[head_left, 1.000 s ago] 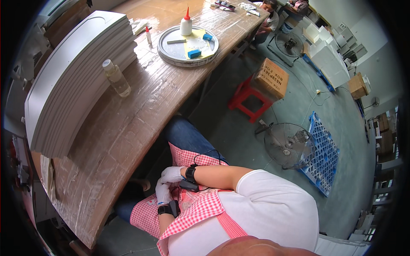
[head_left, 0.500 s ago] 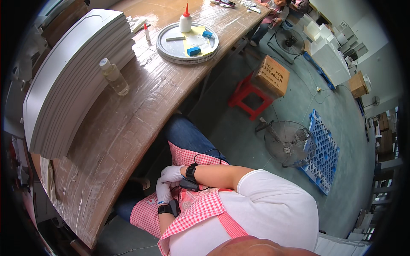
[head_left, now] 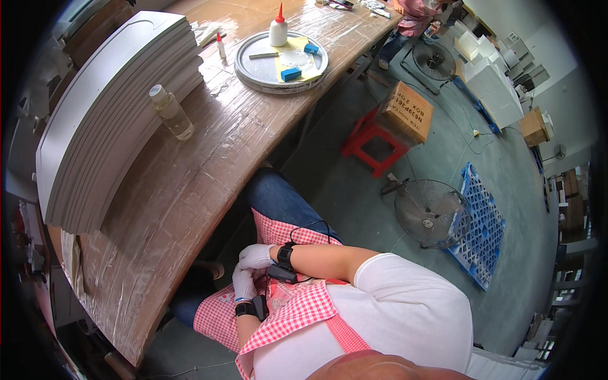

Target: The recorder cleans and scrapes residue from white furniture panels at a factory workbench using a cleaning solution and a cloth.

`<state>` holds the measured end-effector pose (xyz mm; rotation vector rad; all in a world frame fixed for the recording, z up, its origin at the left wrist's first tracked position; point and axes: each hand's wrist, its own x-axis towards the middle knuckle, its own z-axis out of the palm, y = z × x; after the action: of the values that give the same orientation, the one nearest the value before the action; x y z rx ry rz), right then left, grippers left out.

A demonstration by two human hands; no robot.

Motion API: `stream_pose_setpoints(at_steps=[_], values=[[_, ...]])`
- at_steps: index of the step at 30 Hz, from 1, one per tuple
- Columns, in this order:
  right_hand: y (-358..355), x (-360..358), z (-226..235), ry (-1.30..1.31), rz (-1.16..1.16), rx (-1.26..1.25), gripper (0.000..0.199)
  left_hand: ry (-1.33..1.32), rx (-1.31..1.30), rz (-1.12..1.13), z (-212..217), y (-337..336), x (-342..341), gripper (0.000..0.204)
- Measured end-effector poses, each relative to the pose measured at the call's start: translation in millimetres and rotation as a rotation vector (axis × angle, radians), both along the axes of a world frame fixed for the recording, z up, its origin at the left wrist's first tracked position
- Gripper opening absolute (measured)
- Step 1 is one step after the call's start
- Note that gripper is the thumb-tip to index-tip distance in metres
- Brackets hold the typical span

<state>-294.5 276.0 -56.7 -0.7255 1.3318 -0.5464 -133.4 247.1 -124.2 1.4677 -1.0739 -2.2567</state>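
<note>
Both my hands wear white gloves and rest together on my lap, over a red-and-white checked apron [head_left: 297,310]. My right hand [head_left: 256,256] lies curled against the fingers of my left hand [head_left: 243,284], and the two touch. Neither holds any object that I can see. Each wrist carries a black band, and a thin black cable runs from the right one. The wooden table edge [head_left: 190,209] is just ahead of my knees, out of reach of both hands.
On the plastic-wrapped table sit a tall stack of grey-white curved panels [head_left: 107,107], a small clear bottle [head_left: 170,113] and a round metal tray [head_left: 282,54] with a glue bottle and blue blocks. A red stool bearing a cardboard box [head_left: 405,114], a floor fan [head_left: 430,212] and a blue pallet stand to the right.
</note>
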Motion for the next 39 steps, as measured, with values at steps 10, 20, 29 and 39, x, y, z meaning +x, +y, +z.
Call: stream_pose_setpoints(at_steps=[10,20,29,39], values=[[-2.0,3.1,-8.8,0.318,0.108,-0.202,0.047,-0.031,-0.02,-0.051,-6.2,-3.0,4.8,0.04],[1.4,-0.3,-0.2,0.091,0.046,-0.11,0.049,-0.059,0.045,-0.079,-1.5,-3.4,2.6,0.042],[0.6,-0.1,-17.7,0.128,0.083,-0.134,0.057,-0.021,0.059,-0.104,4.7,-1.0,0.7,0.036],[-8.6,-13.1,-0.9,-0.333,-0.366,-0.048,0.034,-0.411,-0.525,-0.193,93.8,-36.0,0.0,0.031]])
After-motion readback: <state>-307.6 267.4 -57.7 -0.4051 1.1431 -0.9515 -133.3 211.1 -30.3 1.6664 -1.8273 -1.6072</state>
